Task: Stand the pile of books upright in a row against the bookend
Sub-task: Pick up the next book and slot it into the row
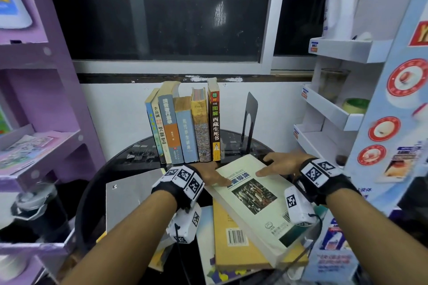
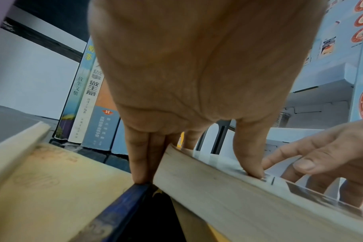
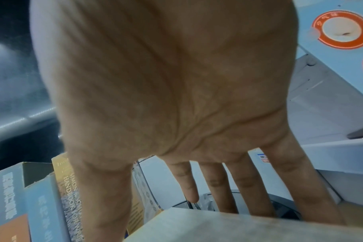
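Several books point(image 1: 185, 127) stand upright in a row at the back of the round black table point(image 1: 92, 192). To their right, with a gap between, stands the black metal bookend point(image 1: 249, 118). In front lies a skewed pile, topped by a cream book point(image 1: 252, 201) on a yellow book point(image 1: 231, 245). My left hand point(image 1: 217, 178) grips the cream book's left edge: thumb point(image 2: 251, 163) on the cover, fingers point(image 2: 139, 163) down its page edge. My right hand point(image 1: 266, 165) rests on the far right corner, its straight fingers point(image 3: 244, 185) reaching past the edge.
A purple shelf unit point(image 1: 46, 111) stands close on the left. A white and blue display rack point(image 1: 347, 111) stands close on the right. A grey flat sheet point(image 1: 132, 201) lies on the table left of the pile. The wall and a dark window are behind the row.
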The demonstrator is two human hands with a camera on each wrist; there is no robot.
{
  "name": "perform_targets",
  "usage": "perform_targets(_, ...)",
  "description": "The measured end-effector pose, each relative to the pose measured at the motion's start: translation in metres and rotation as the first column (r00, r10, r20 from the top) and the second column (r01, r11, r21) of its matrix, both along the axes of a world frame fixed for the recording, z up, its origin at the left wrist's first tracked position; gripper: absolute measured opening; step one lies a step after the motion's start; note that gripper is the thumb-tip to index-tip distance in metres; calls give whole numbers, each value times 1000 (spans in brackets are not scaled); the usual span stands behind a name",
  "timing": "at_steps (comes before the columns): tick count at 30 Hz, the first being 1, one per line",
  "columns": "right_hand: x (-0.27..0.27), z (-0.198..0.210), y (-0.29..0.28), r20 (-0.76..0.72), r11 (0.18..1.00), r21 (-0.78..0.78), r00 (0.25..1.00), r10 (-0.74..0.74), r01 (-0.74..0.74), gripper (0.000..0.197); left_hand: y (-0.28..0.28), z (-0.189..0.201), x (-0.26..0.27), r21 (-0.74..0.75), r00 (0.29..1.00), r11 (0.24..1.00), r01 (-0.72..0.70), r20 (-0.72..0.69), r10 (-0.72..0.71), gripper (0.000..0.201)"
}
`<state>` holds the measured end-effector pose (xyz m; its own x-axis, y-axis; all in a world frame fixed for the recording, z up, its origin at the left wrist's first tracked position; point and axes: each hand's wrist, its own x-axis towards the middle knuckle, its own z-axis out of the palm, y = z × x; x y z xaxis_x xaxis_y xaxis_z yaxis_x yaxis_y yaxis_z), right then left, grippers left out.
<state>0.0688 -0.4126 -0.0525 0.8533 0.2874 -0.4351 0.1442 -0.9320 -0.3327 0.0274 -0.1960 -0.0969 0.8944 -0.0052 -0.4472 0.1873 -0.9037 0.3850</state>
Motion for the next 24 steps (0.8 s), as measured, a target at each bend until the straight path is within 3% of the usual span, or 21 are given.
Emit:
perform_targets(4, -2, 1, 1, -34, 999, 15, 999, 37, -36, 54, -7, 8, -3, 57, 998, 997, 60, 14, -61, 55)
perform_targets(13, 5, 1, 3, -12, 996, -37, 996, 84, -84, 51, -6, 7, -4, 99, 996, 995, 13, 84, -22, 66)
perform_targets(24, 8, -1, 4, 9, 996, -59, 998, 67, -67, 53, -9, 22, -3, 167, 977, 986, -20, 214, -17, 56)
